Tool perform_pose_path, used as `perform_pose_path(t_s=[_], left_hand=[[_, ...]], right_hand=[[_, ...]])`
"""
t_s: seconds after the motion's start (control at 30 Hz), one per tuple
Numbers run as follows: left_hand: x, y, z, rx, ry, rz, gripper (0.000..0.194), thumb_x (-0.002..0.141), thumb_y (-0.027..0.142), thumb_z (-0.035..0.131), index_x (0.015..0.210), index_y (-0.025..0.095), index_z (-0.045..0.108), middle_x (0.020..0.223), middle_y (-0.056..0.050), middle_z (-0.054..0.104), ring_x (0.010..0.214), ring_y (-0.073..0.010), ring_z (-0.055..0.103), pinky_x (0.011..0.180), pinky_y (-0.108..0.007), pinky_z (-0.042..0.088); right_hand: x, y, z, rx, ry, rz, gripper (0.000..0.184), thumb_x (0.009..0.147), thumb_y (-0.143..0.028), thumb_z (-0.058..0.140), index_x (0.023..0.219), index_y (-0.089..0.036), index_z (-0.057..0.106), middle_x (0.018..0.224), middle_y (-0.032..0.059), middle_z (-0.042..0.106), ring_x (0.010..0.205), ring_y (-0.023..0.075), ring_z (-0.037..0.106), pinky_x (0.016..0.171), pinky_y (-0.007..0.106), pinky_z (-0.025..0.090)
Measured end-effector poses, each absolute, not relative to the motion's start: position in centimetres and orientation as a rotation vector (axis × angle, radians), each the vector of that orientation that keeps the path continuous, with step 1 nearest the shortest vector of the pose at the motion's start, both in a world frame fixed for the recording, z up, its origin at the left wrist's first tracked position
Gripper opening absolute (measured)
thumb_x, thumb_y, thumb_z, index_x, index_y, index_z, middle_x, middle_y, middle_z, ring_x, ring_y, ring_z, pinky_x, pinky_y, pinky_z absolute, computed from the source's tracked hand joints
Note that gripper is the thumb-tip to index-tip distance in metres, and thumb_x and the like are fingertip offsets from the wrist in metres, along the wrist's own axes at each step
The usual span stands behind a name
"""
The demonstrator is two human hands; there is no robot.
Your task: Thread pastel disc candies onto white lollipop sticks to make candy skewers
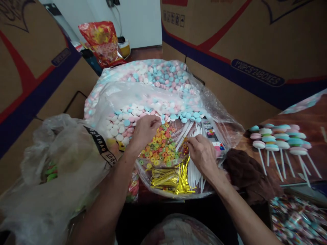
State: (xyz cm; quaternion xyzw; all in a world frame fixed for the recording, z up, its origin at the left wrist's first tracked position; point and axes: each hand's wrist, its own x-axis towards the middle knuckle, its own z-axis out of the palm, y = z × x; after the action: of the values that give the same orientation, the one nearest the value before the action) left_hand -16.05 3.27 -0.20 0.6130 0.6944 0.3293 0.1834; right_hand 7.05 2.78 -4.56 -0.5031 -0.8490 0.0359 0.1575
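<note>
My left hand [146, 131] is closed, its fingertips at the edge of the pile of pink, white and blue candy discs [119, 124]. Whatever those fingers pinch is too small to make out. The fingers of my right hand [203, 153] are also pinched together, beside white sticks [195, 173]; a small orange-brown piece shows at their tips, but its kind is unclear. Between the hands lie many small ring candies [159, 146] in yellow, orange, green and red. Gold twist ties [166, 178] lie in front of them.
Finished-looking candy lollipops [283, 139] lie on the table at right, near a brown cloth [245, 170]. Large cartons [245, 44] stand behind. A plastic bag [63, 170] sits at left, a red snack bag [102, 44] at the back. Wrapped sweets [298, 221] fill a box at lower right.
</note>
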Motion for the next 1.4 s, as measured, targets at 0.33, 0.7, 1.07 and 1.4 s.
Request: perform_pose_path(t_s=[0.33,0.7,1.07,1.4], left_hand=[[-14.5,1.0,0.4,1.945,2.047,0.585,0.021,0.087,0.019,0.051,0.081,0.019,0.071,0.083,-0.006,0.066,0.083,-0.0192,0.059,0.075,-0.029,0.041],[-14.2,2.1,0.2,2.009,2.194,0.356,0.026,0.093,0.020,0.045,0.095,0.020,0.071,0.089,-0.007,0.062,0.085,-0.0204,0.058,0.072,-0.030,0.039],[-13.8,3.5,-1.1,2.098,2.150,0.343,0.026,0.091,0.017,0.043,0.094,0.018,0.069,0.096,-0.010,0.057,0.089,-0.0224,0.057,0.074,-0.032,0.042],[-13.6,-2.1,1.4,0.775,1.435,1.424,0.020,0.077,0.033,0.068,0.082,0.018,0.055,0.075,-0.001,0.066,0.057,-0.0089,0.055,0.052,-0.021,0.043]], right_hand=[[6.5,2.5,-5.4,-1.503,-2.297,0.045,0.016,0.090,-0.018,0.052,0.079,-0.018,0.063,0.076,0.0062,0.060,0.068,0.0186,0.051,0.061,0.030,0.028],[4.6,4.4,-3.2,-1.202,-2.019,0.869,0.013,0.086,-0.024,0.051,0.078,-0.020,0.060,0.068,-0.0001,0.062,0.058,0.0145,0.055,0.058,0.026,0.039],[0.3,7.1,-4.1,-1.210,-2.294,0.758,0.021,0.086,-0.013,0.051,0.091,-0.019,0.071,0.091,0.0063,0.074,0.084,0.0203,0.065,0.073,0.028,0.043],[0.4,7.0,-4.5,-1.142,-2.289,0.657,0.015,0.085,-0.013,0.050,0.085,-0.018,0.064,0.083,0.0053,0.066,0.078,0.0187,0.058,0.071,0.028,0.041]])
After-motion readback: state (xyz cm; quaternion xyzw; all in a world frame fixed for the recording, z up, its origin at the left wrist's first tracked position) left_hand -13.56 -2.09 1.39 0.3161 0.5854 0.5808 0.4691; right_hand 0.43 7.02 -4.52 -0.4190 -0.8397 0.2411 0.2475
